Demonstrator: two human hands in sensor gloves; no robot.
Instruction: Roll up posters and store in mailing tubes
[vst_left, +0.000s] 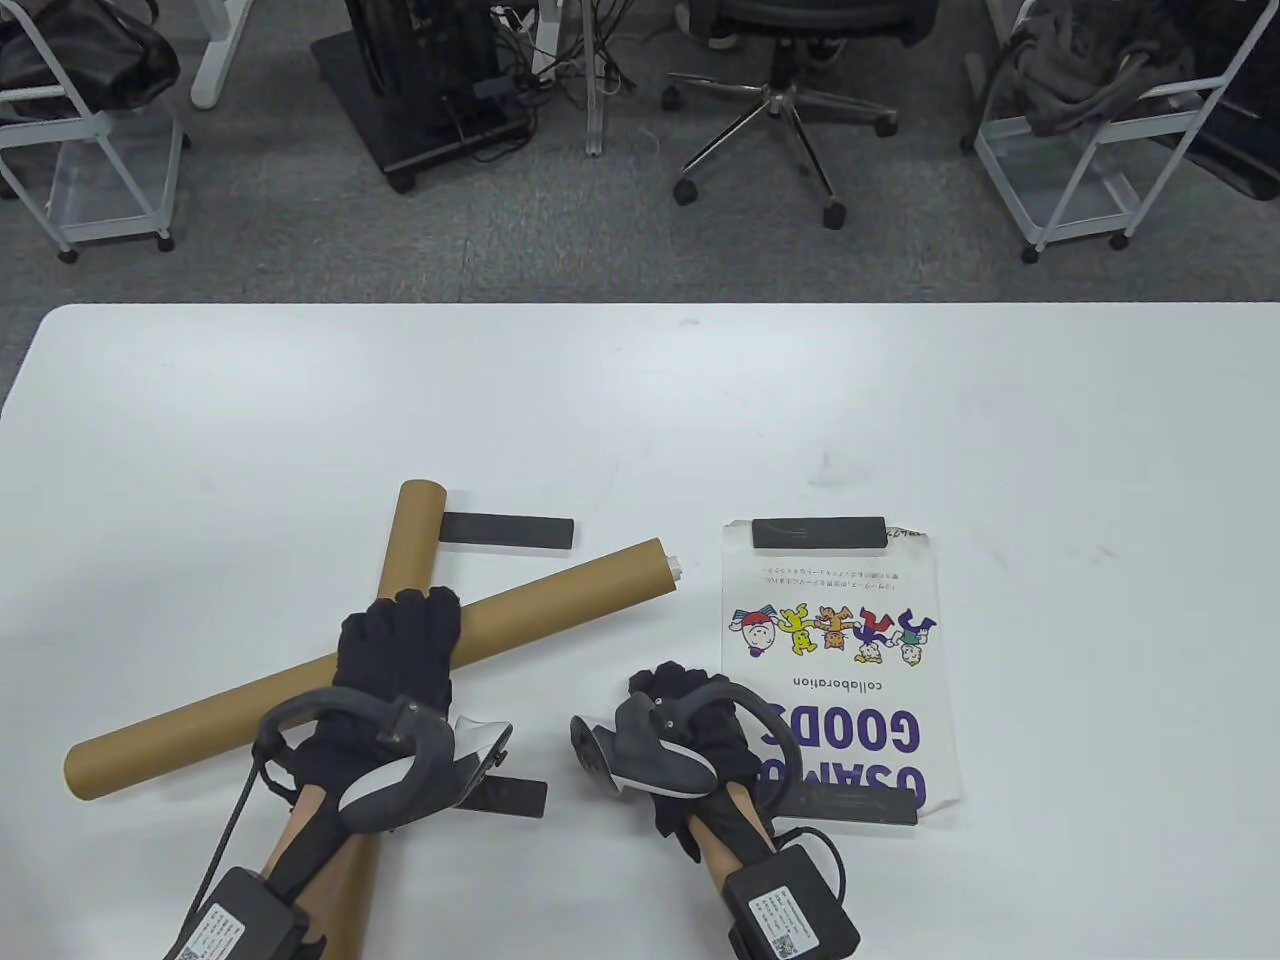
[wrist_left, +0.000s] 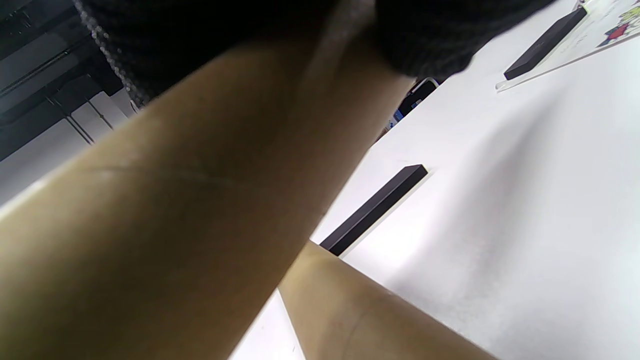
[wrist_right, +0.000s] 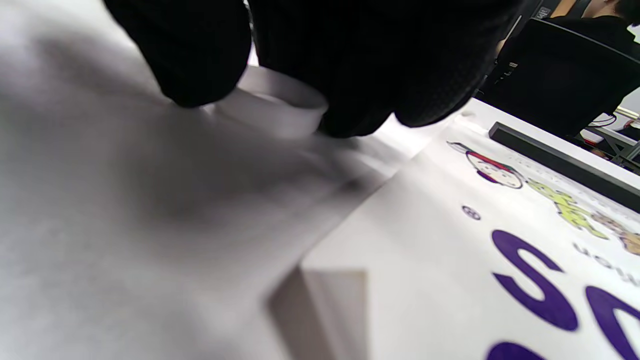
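Two brown mailing tubes cross on the white table (vst_left: 640, 400). The left hand (vst_left: 400, 660) grips the upright tube (vst_left: 412, 540), running toward the person; the slanted tube (vst_left: 560, 600) shows white at its far-right end. The right hand (vst_left: 690, 720) pinches a white cap (wrist_right: 280, 102) beside the flat poster (vst_left: 840, 660), weighted by black bars (vst_left: 818, 532). An office chair (vst_left: 790, 90) stands beyond.

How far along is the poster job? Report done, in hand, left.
Done, possibly: the slanted tube shows white at its far end, so it may be filled. In hand: the left hand grips the other tube; the right hand pinches a white round piece, perhaps a cap. Left: the poster lies flat under black bars, unrolled.
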